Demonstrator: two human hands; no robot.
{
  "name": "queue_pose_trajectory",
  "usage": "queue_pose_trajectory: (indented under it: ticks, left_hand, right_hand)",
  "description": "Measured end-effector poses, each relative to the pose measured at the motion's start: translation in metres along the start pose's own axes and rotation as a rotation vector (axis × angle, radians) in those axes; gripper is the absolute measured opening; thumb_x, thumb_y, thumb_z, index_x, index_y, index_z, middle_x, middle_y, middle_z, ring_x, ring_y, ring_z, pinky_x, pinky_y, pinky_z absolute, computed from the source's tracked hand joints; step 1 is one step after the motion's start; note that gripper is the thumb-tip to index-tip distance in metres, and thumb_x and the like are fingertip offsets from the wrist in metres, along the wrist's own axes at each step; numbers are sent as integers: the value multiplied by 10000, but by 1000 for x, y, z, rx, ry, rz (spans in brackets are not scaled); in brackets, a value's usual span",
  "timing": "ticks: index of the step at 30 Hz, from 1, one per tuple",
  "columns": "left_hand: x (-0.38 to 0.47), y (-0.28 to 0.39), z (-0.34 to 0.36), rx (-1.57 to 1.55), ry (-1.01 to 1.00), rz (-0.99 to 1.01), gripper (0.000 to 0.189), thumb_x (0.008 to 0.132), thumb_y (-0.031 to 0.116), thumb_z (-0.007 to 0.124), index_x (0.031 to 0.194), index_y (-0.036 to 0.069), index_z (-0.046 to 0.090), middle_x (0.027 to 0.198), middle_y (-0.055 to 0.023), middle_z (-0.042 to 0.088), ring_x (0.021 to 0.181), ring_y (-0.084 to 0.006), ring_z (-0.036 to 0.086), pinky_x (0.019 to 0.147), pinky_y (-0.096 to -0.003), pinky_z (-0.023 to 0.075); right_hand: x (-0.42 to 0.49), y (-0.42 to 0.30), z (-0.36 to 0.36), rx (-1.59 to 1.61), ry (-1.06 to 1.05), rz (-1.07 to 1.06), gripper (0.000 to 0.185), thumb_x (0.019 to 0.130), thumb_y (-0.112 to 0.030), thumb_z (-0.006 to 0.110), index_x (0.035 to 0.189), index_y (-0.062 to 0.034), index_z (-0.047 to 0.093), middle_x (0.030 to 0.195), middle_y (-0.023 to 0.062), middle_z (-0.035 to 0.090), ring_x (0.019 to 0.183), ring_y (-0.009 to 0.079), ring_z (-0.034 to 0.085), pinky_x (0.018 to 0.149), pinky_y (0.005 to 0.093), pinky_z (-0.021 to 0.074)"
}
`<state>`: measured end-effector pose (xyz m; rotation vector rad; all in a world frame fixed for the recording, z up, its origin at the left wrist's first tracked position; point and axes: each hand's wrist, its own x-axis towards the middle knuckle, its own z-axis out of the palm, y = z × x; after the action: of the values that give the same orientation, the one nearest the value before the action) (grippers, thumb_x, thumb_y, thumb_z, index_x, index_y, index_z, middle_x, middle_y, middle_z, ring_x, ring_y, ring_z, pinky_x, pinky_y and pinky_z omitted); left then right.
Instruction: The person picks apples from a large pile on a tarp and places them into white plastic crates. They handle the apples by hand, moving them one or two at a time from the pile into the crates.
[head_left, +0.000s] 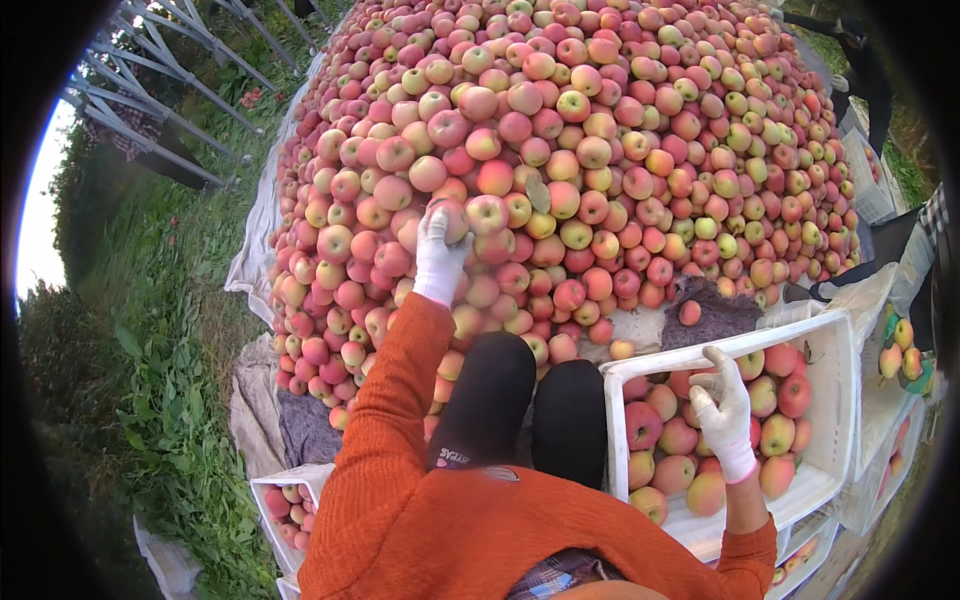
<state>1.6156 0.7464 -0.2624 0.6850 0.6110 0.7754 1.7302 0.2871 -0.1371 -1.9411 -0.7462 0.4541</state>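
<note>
A large heap of red and yellow-green apples (592, 150) spreads before me. My left hand (441, 255), in a white glove, reaches onto the heap with its fingers around an apple (451, 222). Beside it lies another apple (487, 214). My right hand (722, 416), in a white glove with soiled fingertips, is over a white plastic crate (844, 405) at my right. Its thumb and fingers are apart and hold nothing that I can see. Several apples (675, 475) lie in the crate below it.
A smaller white crate of apples (289, 480) stands at lower left. At right are more crates and people's legs (862, 259). Metal frames (165, 112) stand on grass at upper left. Cloth sheeting (259, 240) edges the heap; a dark cloth (716, 311) lies near the crate.
</note>
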Motion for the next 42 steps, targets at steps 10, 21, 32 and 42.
queue_pose_trajectory:
  ticks: [10,21,32,42]
  left_hand:
    - [142,-4,-103,1443,427,551,614,861,214,713,1422,62,515,1289,-207,607,1127,-296,634,966,-392,526]
    - [82,39,-81,1043,-578,-394,33,932,100,644,942,85,616,765,-25,629,582,-122,580,537,-281,504]
    - [-120,-2,191,1443,-1219,466,413,877,-10,657,1286,-1,602,1166,-142,673,1040,-256,674,916,-340,530]
    - [-235,-262,278,1902,-1859,760,751,744,213,794,1416,126,470,1358,-178,484,1169,-408,544,963,-483,483]
  right_hand:
    - [-66,58,-22,-4,185,280,475,882,44,555,1356,27,522,1215,118,596,952,158,640,846,287,530]
    - [-84,61,-44,-267,99,250,360,862,-16,640,1220,-46,625,1074,124,654,887,222,694,797,327,569]
    - [-90,112,-129,-1126,152,487,734,780,-317,784,1400,-78,470,1310,145,533,1151,324,576,915,483,501]
    - [-46,146,-173,-647,430,712,962,764,-404,811,1529,-80,326,1448,237,472,1274,417,536,1059,454,467]
